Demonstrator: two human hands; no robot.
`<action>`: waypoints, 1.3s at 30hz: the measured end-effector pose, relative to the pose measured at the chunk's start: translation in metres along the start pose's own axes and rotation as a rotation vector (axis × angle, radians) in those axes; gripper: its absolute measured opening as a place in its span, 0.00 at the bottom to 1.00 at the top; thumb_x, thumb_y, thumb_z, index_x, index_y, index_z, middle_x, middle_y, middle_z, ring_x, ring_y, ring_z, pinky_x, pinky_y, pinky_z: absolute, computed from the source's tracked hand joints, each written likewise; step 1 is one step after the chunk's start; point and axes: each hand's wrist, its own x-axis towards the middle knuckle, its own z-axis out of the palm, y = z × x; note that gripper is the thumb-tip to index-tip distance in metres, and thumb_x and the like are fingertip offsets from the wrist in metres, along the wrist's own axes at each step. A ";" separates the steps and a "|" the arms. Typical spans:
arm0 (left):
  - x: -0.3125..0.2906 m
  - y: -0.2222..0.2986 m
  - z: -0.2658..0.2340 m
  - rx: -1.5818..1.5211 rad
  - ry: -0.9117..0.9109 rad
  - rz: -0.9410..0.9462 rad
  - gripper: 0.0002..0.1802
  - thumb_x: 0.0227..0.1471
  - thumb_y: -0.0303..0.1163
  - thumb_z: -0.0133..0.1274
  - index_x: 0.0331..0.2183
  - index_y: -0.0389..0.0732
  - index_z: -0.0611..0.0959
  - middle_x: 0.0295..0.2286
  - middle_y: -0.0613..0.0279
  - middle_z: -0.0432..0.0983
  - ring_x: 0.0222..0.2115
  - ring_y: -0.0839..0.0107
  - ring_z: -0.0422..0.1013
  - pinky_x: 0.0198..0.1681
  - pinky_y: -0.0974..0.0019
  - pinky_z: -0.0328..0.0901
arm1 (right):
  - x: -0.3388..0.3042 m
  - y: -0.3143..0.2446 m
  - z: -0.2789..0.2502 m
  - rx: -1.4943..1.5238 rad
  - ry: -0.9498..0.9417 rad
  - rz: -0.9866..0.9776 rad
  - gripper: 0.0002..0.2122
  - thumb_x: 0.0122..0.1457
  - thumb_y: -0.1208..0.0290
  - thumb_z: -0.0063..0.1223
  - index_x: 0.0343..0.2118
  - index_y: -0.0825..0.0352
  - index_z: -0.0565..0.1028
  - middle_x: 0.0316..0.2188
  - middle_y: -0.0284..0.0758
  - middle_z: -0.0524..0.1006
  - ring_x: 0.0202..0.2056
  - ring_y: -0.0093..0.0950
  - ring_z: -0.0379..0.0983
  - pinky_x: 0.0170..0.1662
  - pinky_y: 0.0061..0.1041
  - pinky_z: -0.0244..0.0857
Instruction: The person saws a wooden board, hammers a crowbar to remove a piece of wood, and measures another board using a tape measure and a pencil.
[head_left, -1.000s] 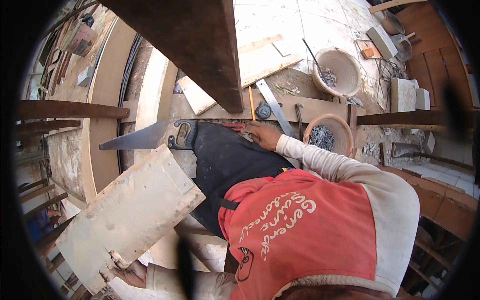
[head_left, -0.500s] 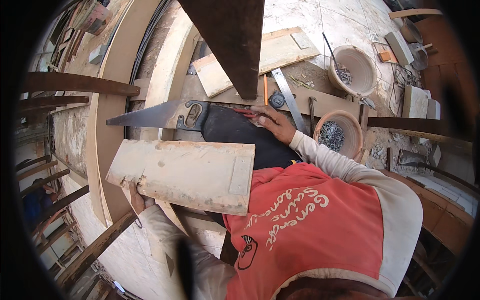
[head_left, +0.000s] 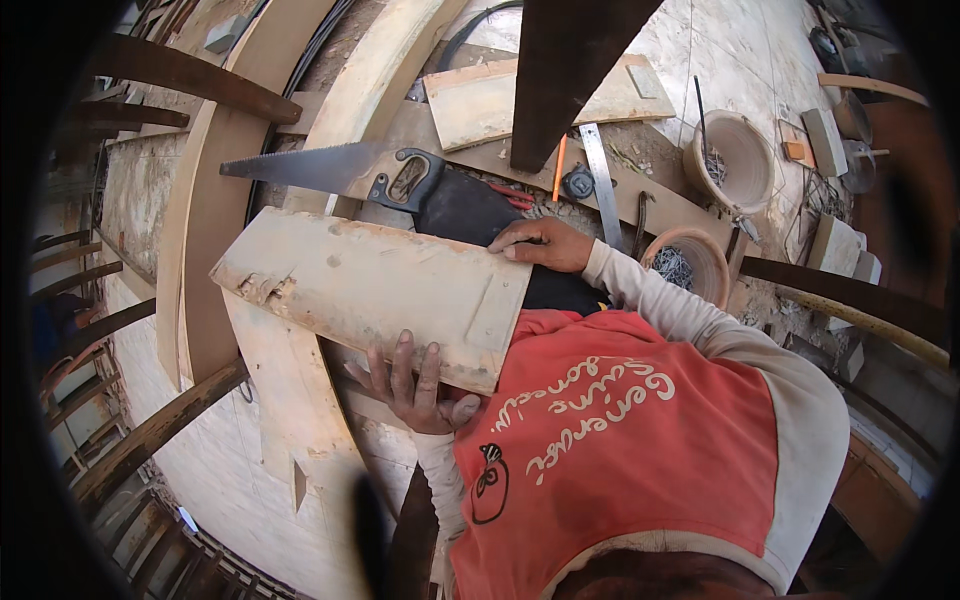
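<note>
A short pale wooden board (head_left: 385, 290) lies tilted across my lap, its left end worn and splintered. My right hand (head_left: 548, 244) has its fingers closed over the board's far right edge. At the near edge, my left hand (head_left: 418, 392) is open, its spread fingers lying against the board. Beyond the board a handsaw (head_left: 310, 168) with a grey handle (head_left: 412, 181) rests on my dark-trousered leg. Beside it lies a tool with red handles (head_left: 513, 195); its head is hard to make out.
Near the right hand are an orange pencil (head_left: 559, 167), a tape measure (head_left: 578, 182), a metal ruler (head_left: 602, 185) and two nail pots (head_left: 700, 262) (head_left: 750, 165). Another board (head_left: 480, 105) lies farther off. Long timbers (head_left: 215, 200) stand left; a dark beam (head_left: 565, 75) juts in overhead.
My left hand has moved from the board's left end to its near right edge and spread. My right hand has left the red-handled tool and come onto the board, which has turned slightly.
</note>
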 end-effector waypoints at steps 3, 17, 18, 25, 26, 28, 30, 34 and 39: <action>0.009 0.004 0.015 -0.148 0.030 0.019 0.41 0.53 0.76 0.40 0.39 0.46 0.82 0.45 0.62 0.78 0.58 0.52 0.65 0.66 0.28 0.41 | 0.006 -0.002 -0.005 0.674 0.287 0.416 0.10 0.67 0.67 0.51 0.41 0.68 0.78 0.33 0.34 0.80 0.28 0.21 0.77 0.34 0.22 0.71; 0.036 -0.003 0.017 -0.151 0.117 0.043 0.37 0.62 0.68 0.31 0.28 0.45 0.77 0.34 0.62 0.77 0.41 0.57 0.71 0.61 0.35 0.54 | -0.012 0.119 -0.029 -0.602 0.429 0.486 0.14 0.59 0.63 0.53 0.36 0.72 0.76 0.26 0.48 0.79 0.28 0.47 0.76 0.31 0.39 0.71; 0.042 -0.006 0.013 -0.163 0.150 0.043 0.38 0.63 0.67 0.29 0.27 0.44 0.77 0.33 0.61 0.77 0.40 0.56 0.72 0.60 0.37 0.56 | -0.019 0.132 -0.029 -0.675 0.282 0.574 0.15 0.58 0.61 0.53 0.38 0.69 0.77 0.31 0.51 0.79 0.33 0.52 0.76 0.36 0.43 0.70; 0.132 -0.059 -0.029 -0.601 0.687 -0.215 0.47 0.63 0.69 0.17 0.26 0.38 0.77 0.27 0.60 0.71 0.32 0.62 0.67 0.51 0.51 0.65 | -0.082 0.176 0.032 -0.546 0.099 0.703 0.21 0.59 0.57 0.50 0.47 0.70 0.78 0.44 0.56 0.78 0.48 0.53 0.75 0.49 0.43 0.69; 0.140 -0.088 -0.040 -0.754 0.817 -0.204 0.48 0.62 0.70 0.17 0.27 0.37 0.77 0.27 0.60 0.70 0.31 0.63 0.66 0.49 0.53 0.66 | -0.085 0.175 0.035 -0.540 0.119 0.703 0.21 0.59 0.58 0.50 0.47 0.70 0.77 0.44 0.56 0.78 0.48 0.52 0.75 0.49 0.43 0.68; 0.157 -0.143 -0.096 -1.137 0.582 0.082 0.42 0.64 0.68 0.26 0.29 0.39 0.77 0.29 0.60 0.72 0.33 0.64 0.68 0.51 0.54 0.63 | -0.094 0.176 0.031 -0.523 0.165 0.721 0.20 0.59 0.58 0.50 0.47 0.70 0.77 0.44 0.56 0.78 0.48 0.52 0.75 0.49 0.43 0.68; 0.166 -0.206 -0.200 -1.282 0.078 0.195 0.39 0.64 0.66 0.30 0.32 0.41 0.81 0.29 0.58 0.75 0.34 0.63 0.69 0.48 0.56 0.61 | -0.094 0.177 0.036 -0.495 0.174 0.714 0.20 0.59 0.58 0.50 0.47 0.69 0.77 0.44 0.56 0.78 0.49 0.52 0.75 0.50 0.43 0.68; 0.189 -0.203 -0.280 -1.505 0.063 0.447 0.26 0.66 0.54 0.40 0.34 0.45 0.83 0.30 0.61 0.77 0.37 0.64 0.72 0.49 0.57 0.59 | -0.108 0.181 0.030 -0.473 0.227 0.728 0.19 0.59 0.59 0.50 0.47 0.69 0.77 0.45 0.56 0.78 0.49 0.52 0.74 0.50 0.43 0.68; 0.189 -0.181 -0.263 -1.477 -0.054 0.459 0.14 0.66 0.41 0.45 0.35 0.48 0.82 0.32 0.65 0.77 0.39 0.65 0.73 0.50 0.57 0.58 | -0.117 0.188 0.022 -0.447 0.286 0.725 0.19 0.59 0.60 0.50 0.47 0.68 0.77 0.45 0.55 0.78 0.49 0.52 0.74 0.51 0.43 0.68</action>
